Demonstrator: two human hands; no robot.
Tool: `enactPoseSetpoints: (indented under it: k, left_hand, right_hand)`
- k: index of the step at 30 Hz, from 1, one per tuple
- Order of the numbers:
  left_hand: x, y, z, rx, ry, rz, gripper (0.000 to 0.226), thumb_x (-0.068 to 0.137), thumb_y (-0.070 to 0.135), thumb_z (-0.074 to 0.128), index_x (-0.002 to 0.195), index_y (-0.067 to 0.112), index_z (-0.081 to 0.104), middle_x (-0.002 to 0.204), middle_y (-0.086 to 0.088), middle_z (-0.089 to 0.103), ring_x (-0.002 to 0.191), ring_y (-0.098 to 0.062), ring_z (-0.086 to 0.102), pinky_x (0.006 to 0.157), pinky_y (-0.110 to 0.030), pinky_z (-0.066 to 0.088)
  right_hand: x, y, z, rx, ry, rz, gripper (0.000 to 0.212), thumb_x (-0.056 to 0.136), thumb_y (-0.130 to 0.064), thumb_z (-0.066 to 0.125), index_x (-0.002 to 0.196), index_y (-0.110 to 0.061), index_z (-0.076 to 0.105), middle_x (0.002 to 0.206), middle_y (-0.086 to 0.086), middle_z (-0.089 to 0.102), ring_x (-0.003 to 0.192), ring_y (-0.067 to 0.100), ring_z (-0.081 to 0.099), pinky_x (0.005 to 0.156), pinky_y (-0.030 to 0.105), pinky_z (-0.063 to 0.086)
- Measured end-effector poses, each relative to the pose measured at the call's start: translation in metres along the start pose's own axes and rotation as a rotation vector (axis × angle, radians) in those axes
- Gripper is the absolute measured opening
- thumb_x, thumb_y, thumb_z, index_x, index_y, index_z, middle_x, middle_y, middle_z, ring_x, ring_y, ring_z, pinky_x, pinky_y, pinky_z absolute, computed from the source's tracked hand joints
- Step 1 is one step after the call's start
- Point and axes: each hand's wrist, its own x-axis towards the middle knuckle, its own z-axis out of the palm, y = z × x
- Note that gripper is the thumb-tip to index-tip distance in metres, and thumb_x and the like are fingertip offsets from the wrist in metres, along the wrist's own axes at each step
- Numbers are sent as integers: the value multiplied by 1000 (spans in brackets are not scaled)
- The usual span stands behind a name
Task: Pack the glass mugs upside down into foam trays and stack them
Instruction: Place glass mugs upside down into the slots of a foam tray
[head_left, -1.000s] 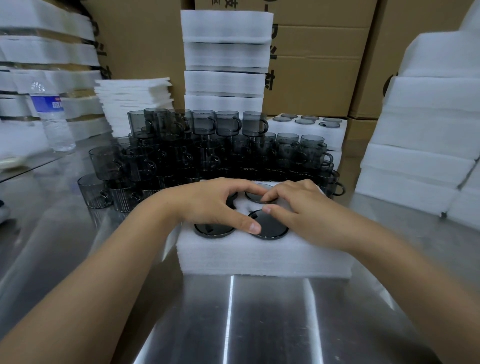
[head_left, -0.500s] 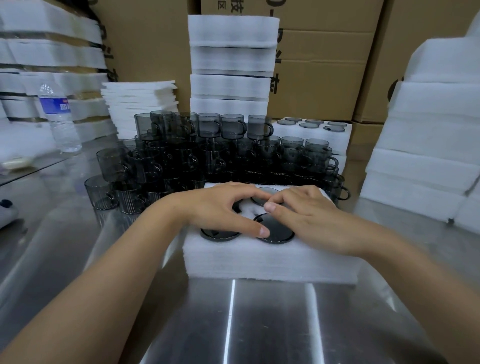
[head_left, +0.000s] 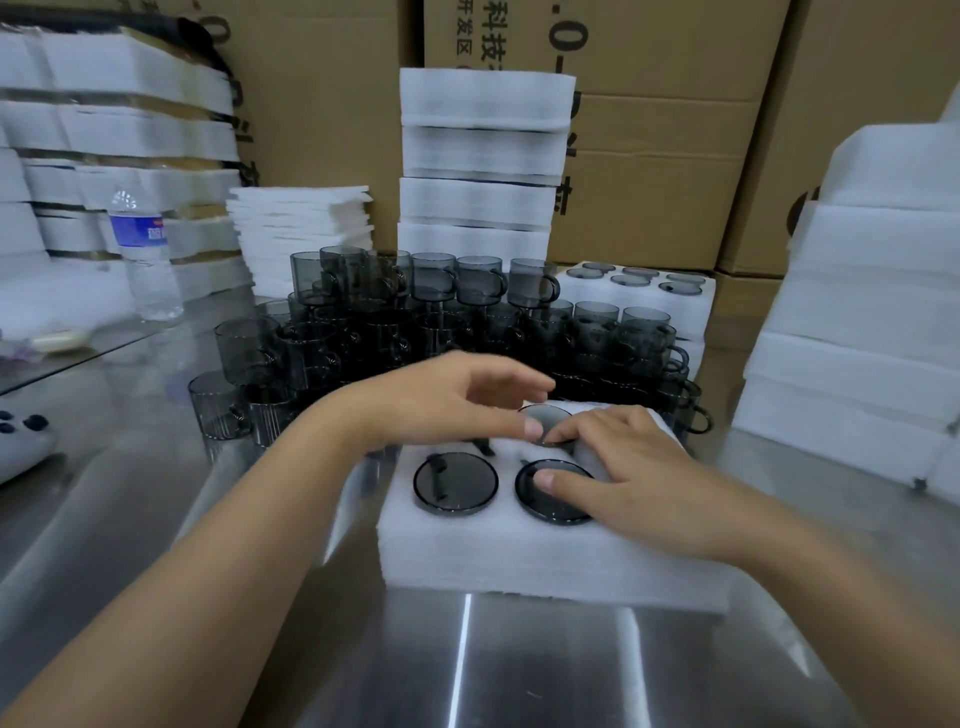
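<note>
A white foam tray (head_left: 519, 551) lies on the steel table in front of me. Dark smoked-glass mugs sit upside down in its holes: one at front left (head_left: 455, 483), one at front middle (head_left: 556, 493), one behind it (head_left: 545, 418). My right hand (head_left: 623, 467) rests flat on the tray, thumb on the front middle mug's base, forefinger on the rear mug. My left hand (head_left: 447, 400) hovers over the tray's back left with fingers loosely bent, its thumb tip by the rear mug. A crowd of loose upright mugs (head_left: 415, 322) stands behind the tray.
Behind the loose mugs are a filled foam tray (head_left: 639, 301), a tall stack of foam trays (head_left: 483, 166), thin foam sheets (head_left: 301, 228) and cardboard boxes. A water bottle (head_left: 145, 254) stands at left. More foam stacks (head_left: 857, 312) rise at right.
My left hand has lifted off the front mugs and moved back, uncovering the front left mug. My right hand's thumb now lies on the front middle mug. The view has drawn closer.
</note>
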Motion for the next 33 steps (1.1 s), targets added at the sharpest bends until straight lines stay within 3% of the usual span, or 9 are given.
enactPoseSetpoints:
  k: [3, 6, 8, 12, 14, 17, 23, 33]
  left_hand:
    - [6, 9, -25, 91, 338, 111, 31, 86, 25, 67, 116, 32, 63, 108, 18, 68, 103, 6, 61, 89, -11, 45]
    - [18, 1, -62, 645, 676, 30, 36, 88, 32, 63, 123, 29, 59, 124, 7, 61, 120, -14, 51, 102, -32, 39]
    - [22, -12, -87, 897, 801, -117, 45, 86, 34, 63, 129, 21, 55, 135, -7, 52, 128, -27, 41, 104, -41, 32]
    - [21, -39, -121, 1070, 740, -511, 65, 85, 44, 63, 136, 9, 43, 138, -17, 47, 127, -35, 41, 102, -47, 35]
    - [21, -48, -125, 1088, 659, -621, 64, 87, 48, 61, 133, 7, 44, 131, -16, 51, 117, -36, 50, 87, -43, 42]
    - [21, -51, -123, 1132, 619, -649, 55, 88, 42, 62, 126, 6, 46, 123, -16, 50, 110, -36, 51, 71, -38, 39]
    - [18, -52, -118, 1166, 647, -676, 39, 91, 15, 57, 126, 2, 47, 125, -21, 41, 117, -37, 40, 83, -45, 42]
    - [13, -60, -112, 1179, 691, -599, 35, 89, 12, 63, 118, -2, 50, 121, -21, 41, 113, -36, 41, 79, -46, 45]
  right_hand:
    - [0, 1, 0, 18, -7, 11, 57, 75, -72, 39, 125, -43, 42, 111, -33, 34, 121, -5, 15, 99, 24, 23]
    - [-1, 1, -2, 52, -23, 23, 58, 76, -73, 40, 126, -43, 42, 107, -37, 30, 120, -7, 15, 101, 25, 24]
    - [-2, 1, -1, 50, -18, 18, 61, 76, -75, 36, 127, -41, 43, 113, -34, 34, 123, -5, 15, 102, 26, 24]
    - [-1, -1, 1, 43, 9, 10, 77, 68, -83, 23, 126, -39, 46, 127, -27, 41, 127, -1, 18, 106, 28, 24]
    - [-2, -1, 1, 30, 17, 4, 86, 61, -87, 18, 127, -39, 46, 126, -29, 40, 126, -1, 17, 105, 27, 24]
    - [-2, 0, 2, 25, 19, 7, 89, 57, -88, 17, 127, -40, 45, 125, -29, 39, 126, -2, 16, 102, 26, 23]
    - [-1, -1, 1, 28, 9, 11, 88, 57, -88, 18, 127, -41, 45, 128, -27, 41, 126, -2, 17, 101, 26, 24]
    - [0, 2, 3, 35, 24, 1, 91, 54, -90, 17, 124, -42, 46, 121, -28, 44, 117, -5, 17, 96, 23, 21]
